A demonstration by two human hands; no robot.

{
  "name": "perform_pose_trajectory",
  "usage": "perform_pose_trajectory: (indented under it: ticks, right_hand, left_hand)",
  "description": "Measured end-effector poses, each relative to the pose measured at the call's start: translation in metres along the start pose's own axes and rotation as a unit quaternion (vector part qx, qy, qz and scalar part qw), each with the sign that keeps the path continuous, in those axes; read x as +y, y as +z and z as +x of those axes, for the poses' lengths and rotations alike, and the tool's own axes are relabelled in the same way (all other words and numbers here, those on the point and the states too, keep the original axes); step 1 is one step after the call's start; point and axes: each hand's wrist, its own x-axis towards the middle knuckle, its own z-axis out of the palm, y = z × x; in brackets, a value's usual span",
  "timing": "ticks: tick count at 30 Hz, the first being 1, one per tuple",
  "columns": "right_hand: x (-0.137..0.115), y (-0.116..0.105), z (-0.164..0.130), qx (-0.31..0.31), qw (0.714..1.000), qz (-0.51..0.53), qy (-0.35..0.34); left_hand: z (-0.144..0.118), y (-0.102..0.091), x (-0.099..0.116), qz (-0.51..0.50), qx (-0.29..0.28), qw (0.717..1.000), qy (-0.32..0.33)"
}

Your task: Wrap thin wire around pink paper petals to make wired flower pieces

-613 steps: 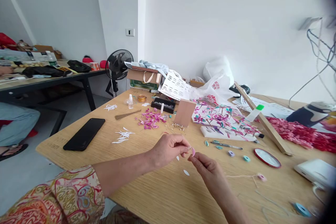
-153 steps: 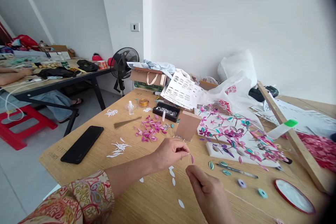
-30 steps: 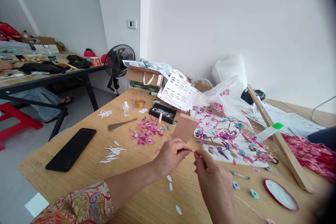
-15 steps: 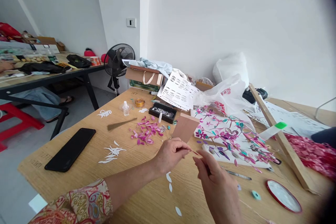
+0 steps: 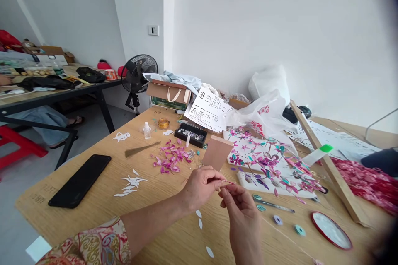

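Observation:
My left hand (image 5: 200,184) and my right hand (image 5: 238,205) meet above the wooden table (image 5: 93,211), fingertips pinched together on a small pink petal (image 5: 229,182) with a thin thread or wire. White leaf-shaped paper bits (image 5: 199,219) lie on the table just below my hands. A pile of pink petals (image 5: 171,159) sits beyond my left hand. To the right lies a white board with pink and teal flowers (image 5: 264,159), with tweezers (image 5: 273,205) and small paper coils (image 5: 300,230) near it.
A black phone (image 5: 80,180) lies at the left, white paper cutouts (image 5: 130,182) beside it. A tan block (image 5: 217,153), black tray (image 5: 190,134), small bottle (image 5: 146,130), red-rimmed lid (image 5: 331,230), wooden strip (image 5: 326,165), plastic bags (image 5: 264,107) and fan (image 5: 137,76) stand further back. A person sits at another table (image 5: 46,91), far left.
My right hand has drawn back toward my left hand, so the fingertips now meet on the petal. The view has shifted slightly.

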Motion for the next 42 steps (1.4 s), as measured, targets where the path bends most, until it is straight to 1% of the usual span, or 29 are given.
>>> perform_pose_trajectory:
  ticks: [3, 6, 10, 15, 18, 22, 24, 27, 33, 35, 39, 42]
  right_hand:
    - [-0.005, 0.003, 0.000, -0.012, 0.992, 0.106, 0.064]
    - [-0.009, 0.003, 0.000, -0.019, 0.983, 0.158, 0.095]
    - [-0.009, 0.000, 0.001, -0.008, 0.981, 0.165, 0.099]
    - [-0.007, -0.006, 0.001, -0.011, 0.982, 0.156, 0.110]
    - [-0.008, -0.009, 0.002, -0.011, 0.982, 0.148, 0.113]
    - [-0.011, -0.013, 0.005, 0.010, 0.984, 0.137, 0.110]
    - [-0.011, -0.016, 0.006, 0.025, 0.984, 0.134, 0.111]
    - [-0.008, -0.021, 0.008, 0.042, 0.986, 0.122, 0.102]
    - [-0.001, -0.024, 0.008, 0.063, 0.993, 0.077, 0.063]
    - [-0.001, -0.024, 0.008, 0.074, 0.993, 0.075, 0.056]
    - [-0.001, -0.026, 0.008, 0.094, 0.992, 0.076, 0.043]
    - [-0.001, -0.028, 0.008, 0.109, 0.990, 0.079, 0.034]
  left_hand:
    - [-0.001, 0.002, 0.000, 0.021, 0.000, 1.000, 0.014]
    - [-0.003, 0.005, -0.002, 0.049, 0.003, 0.997, 0.053]
    - [-0.005, 0.008, -0.004, 0.083, 0.008, 0.992, 0.099]
    - [-0.006, 0.009, -0.005, 0.092, 0.004, 0.989, 0.118]
    - [-0.006, 0.009, -0.006, 0.078, -0.011, 0.992, 0.102]
    - [-0.005, 0.009, -0.008, 0.003, -0.062, 0.997, 0.038]
    - [-0.005, 0.008, -0.009, -0.015, -0.077, 0.997, 0.011]
    - [-0.005, 0.005, -0.011, 0.007, -0.076, 0.997, -0.006]
    - [-0.006, 0.000, -0.016, 0.090, -0.060, 0.994, -0.015]
    - [-0.007, 0.000, -0.018, 0.103, -0.056, 0.993, -0.016]
    - [-0.012, 0.001, -0.019, 0.114, -0.072, 0.991, -0.009]
    - [-0.016, -0.002, -0.021, 0.132, -0.088, 0.987, -0.019]
